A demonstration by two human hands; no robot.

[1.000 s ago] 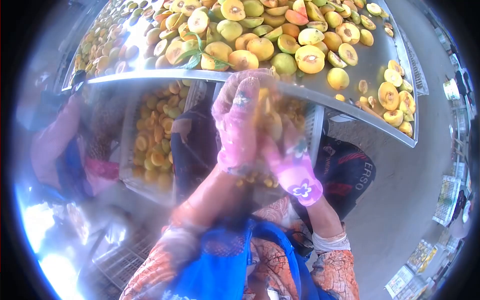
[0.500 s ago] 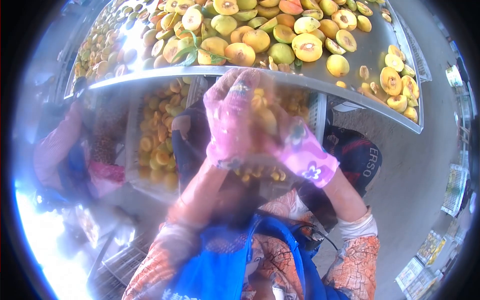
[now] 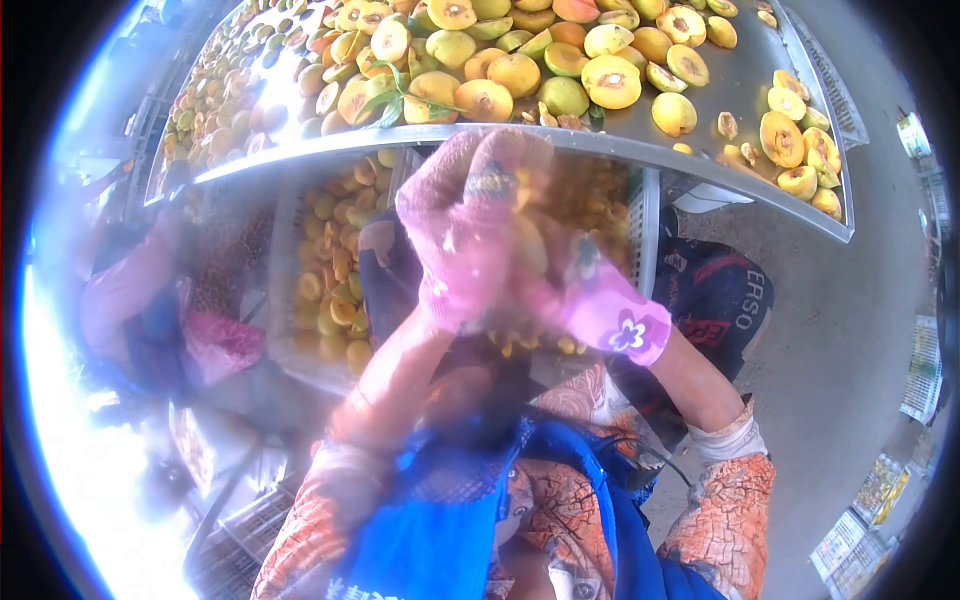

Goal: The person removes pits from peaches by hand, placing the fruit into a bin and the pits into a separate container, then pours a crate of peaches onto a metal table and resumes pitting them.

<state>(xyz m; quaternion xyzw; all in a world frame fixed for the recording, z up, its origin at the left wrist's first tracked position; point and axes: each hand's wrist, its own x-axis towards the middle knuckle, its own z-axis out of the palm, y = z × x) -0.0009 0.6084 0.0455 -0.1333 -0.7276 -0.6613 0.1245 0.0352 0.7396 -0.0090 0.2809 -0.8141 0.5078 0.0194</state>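
Observation:
My left hand (image 3: pixel 463 225), in a pink patterned glove, is raised in front of the metal table's near edge with its fingers curled closed. What it grips, if anything, is hidden. Close against it on the right is my right hand (image 3: pixel 600 295), in a pink glove with a white flower on the cuff; its fingers are smeared and cannot be made out. A blurred yellow peach piece (image 3: pixel 530 248) shows between the hands, but which hand touches it is unclear. Many halved yellow peaches (image 3: pixel 612 82) lie on the metal table (image 3: pixel 690 172) just beyond.
Below the table edge stands a crate of peach halves (image 3: pixel 335 290) on the left. Another crate (image 3: pixel 640 215) is behind my hands. A co-worker's pink sleeve (image 3: pixel 130 285) appears at the left. Crates (image 3: pixel 925 370) line the far right, beyond the grey floor (image 3: pixel 800 400).
The view has shifted slightly, so the table and crates sit a little differently in the picture. My hands stay together over the same spot, both still blurred.

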